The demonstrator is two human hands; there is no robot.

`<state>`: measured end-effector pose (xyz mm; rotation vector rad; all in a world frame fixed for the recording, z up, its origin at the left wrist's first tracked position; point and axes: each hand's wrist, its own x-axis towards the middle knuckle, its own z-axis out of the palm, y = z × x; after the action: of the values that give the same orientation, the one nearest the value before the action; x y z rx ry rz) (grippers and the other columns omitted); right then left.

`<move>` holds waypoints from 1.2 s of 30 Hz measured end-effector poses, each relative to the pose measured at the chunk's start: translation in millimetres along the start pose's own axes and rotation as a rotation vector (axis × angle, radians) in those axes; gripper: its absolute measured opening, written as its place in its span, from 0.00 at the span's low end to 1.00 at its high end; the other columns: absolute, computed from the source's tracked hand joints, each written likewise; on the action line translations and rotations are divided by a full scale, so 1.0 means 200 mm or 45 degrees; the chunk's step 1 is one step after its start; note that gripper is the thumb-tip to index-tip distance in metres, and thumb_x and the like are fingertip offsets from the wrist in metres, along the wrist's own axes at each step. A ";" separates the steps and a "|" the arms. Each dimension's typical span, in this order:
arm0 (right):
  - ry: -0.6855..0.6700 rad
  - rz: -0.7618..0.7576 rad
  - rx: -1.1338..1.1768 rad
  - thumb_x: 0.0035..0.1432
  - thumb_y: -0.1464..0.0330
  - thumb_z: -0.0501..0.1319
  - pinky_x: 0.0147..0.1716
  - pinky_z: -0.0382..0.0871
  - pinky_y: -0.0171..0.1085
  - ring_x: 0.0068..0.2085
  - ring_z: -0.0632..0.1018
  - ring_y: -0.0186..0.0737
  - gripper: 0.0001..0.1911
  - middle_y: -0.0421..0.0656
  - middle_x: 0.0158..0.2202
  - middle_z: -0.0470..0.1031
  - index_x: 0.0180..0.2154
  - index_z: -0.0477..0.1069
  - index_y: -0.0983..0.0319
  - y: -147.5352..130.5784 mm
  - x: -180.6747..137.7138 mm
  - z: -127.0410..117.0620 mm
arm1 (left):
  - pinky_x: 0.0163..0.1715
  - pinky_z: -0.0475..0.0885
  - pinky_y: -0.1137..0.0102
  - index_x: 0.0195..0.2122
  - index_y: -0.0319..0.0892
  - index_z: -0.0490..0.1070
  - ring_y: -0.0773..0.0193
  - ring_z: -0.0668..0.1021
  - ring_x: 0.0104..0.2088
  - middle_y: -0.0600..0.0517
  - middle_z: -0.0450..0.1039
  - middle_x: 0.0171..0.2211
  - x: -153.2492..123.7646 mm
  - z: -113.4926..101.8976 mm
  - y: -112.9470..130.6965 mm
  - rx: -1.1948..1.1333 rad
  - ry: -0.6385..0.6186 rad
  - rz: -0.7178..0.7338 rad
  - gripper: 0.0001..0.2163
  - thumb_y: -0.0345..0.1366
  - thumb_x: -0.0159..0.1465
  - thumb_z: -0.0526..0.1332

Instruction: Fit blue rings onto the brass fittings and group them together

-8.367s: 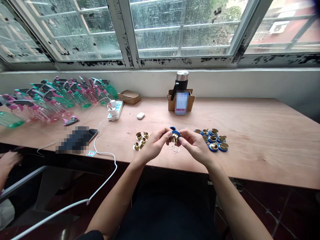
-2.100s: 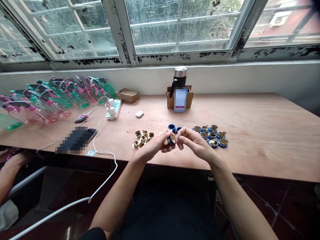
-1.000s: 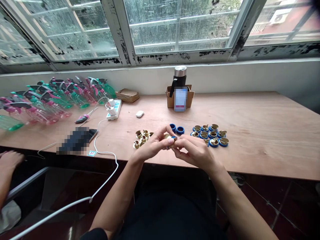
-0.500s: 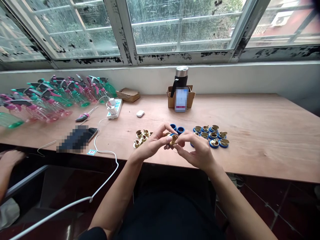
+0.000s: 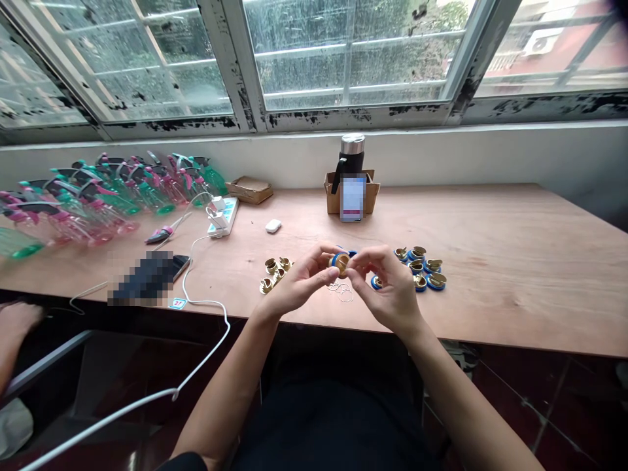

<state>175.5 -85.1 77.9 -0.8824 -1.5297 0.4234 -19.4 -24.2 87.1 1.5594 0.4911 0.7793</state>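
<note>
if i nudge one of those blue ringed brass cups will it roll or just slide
The blue-ringed brass cup lies flat on its ring on the wooden table, so it will probably slide rather than roll. Its metal looks fairly heavy for its size. Stood on edge, its round rim could well roll away.

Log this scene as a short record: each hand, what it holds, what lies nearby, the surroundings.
Left hand: holds a blue-ringed brass fitting
Right hand: holds the same fitting
Nearby: thin wire rings; loose brass fittings; more blue-ringed fittings
Surroundings: plywood table; spray bottles; power strip; co-worker's hand
</note>
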 end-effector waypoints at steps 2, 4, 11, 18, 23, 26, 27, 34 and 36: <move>0.081 0.096 0.054 0.67 0.69 0.68 0.38 0.79 0.41 0.35 0.79 0.38 0.08 0.41 0.39 0.76 0.46 0.71 0.56 0.01 0.01 -0.01 | 0.48 0.72 0.67 0.58 0.47 0.72 0.61 0.77 0.45 0.47 0.78 0.44 0.00 0.00 0.00 -0.038 -0.042 0.004 0.17 0.44 0.71 0.67; 0.102 0.159 0.099 0.66 0.67 0.69 0.36 0.78 0.40 0.35 0.78 0.37 0.10 0.40 0.38 0.74 0.47 0.71 0.56 0.03 0.01 -0.02 | 0.50 0.72 0.65 0.59 0.48 0.73 0.59 0.78 0.47 0.47 0.78 0.46 -0.01 0.00 0.01 -0.067 -0.073 0.005 0.18 0.43 0.70 0.68; -0.102 0.090 -0.097 0.66 0.70 0.68 0.34 0.76 0.38 0.33 0.78 0.37 0.12 0.39 0.36 0.76 0.49 0.71 0.56 0.05 0.01 0.00 | 0.43 0.73 0.67 0.51 0.45 0.72 0.62 0.77 0.39 0.51 0.75 0.38 0.00 0.01 0.00 -0.004 0.001 -0.096 0.17 0.47 0.67 0.71; -0.380 0.077 -0.177 0.67 0.75 0.63 0.35 0.75 0.37 0.35 0.78 0.38 0.15 0.40 0.37 0.77 0.53 0.72 0.56 0.02 0.03 -0.05 | 0.35 0.69 0.69 0.46 0.43 0.71 0.63 0.75 0.35 0.54 0.72 0.33 0.02 0.04 -0.01 0.107 0.126 -0.160 0.20 0.51 0.63 0.73; -0.529 -0.004 -0.472 0.61 0.72 0.70 0.41 0.75 0.43 0.44 0.80 0.47 0.26 0.46 0.48 0.79 0.59 0.69 0.55 0.04 0.01 -0.04 | 0.36 0.67 0.70 0.43 0.43 0.68 0.64 0.75 0.35 0.55 0.71 0.33 0.04 0.04 -0.07 0.182 0.222 -0.181 0.21 0.51 0.63 0.73; -0.469 -0.009 -0.657 0.61 0.74 0.69 0.38 0.73 0.42 0.44 0.81 0.49 0.19 0.46 0.45 0.80 0.52 0.71 0.57 0.09 -0.02 0.01 | 0.33 0.64 0.71 0.41 0.43 0.66 0.66 0.71 0.32 0.58 0.67 0.30 0.05 0.06 -0.11 0.268 0.254 -0.229 0.21 0.50 0.61 0.74; -0.453 -0.004 -0.698 0.60 0.75 0.69 0.37 0.72 0.41 0.43 0.81 0.49 0.17 0.46 0.43 0.80 0.50 0.72 0.57 0.10 -0.02 0.02 | 0.33 0.64 0.71 0.40 0.43 0.66 0.66 0.70 0.31 0.58 0.66 0.30 0.05 0.07 -0.12 0.285 0.247 -0.234 0.21 0.50 0.60 0.75; -0.254 0.130 -0.516 0.65 0.64 0.70 0.33 0.72 0.38 0.35 0.80 0.41 0.07 0.42 0.38 0.82 0.45 0.80 0.57 0.16 0.06 -0.18 | 0.39 0.69 0.67 0.51 0.43 0.70 0.60 0.77 0.39 0.50 0.76 0.39 0.06 0.03 -0.04 0.406 0.268 -0.199 0.21 0.52 0.66 0.69; -0.045 0.207 -0.576 0.64 0.58 0.71 0.32 0.72 0.39 0.32 0.80 0.41 0.12 0.43 0.35 0.81 0.45 0.82 0.58 0.23 0.09 -0.30 | 0.41 0.70 0.66 0.50 0.42 0.70 0.59 0.79 0.41 0.49 0.77 0.39 0.05 -0.01 -0.03 0.460 0.351 -0.184 0.20 0.52 0.68 0.67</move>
<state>246.1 -55.6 67.4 -1.3635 -1.6210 0.2095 -13.2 -14.1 82.8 1.7301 0.9803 0.8292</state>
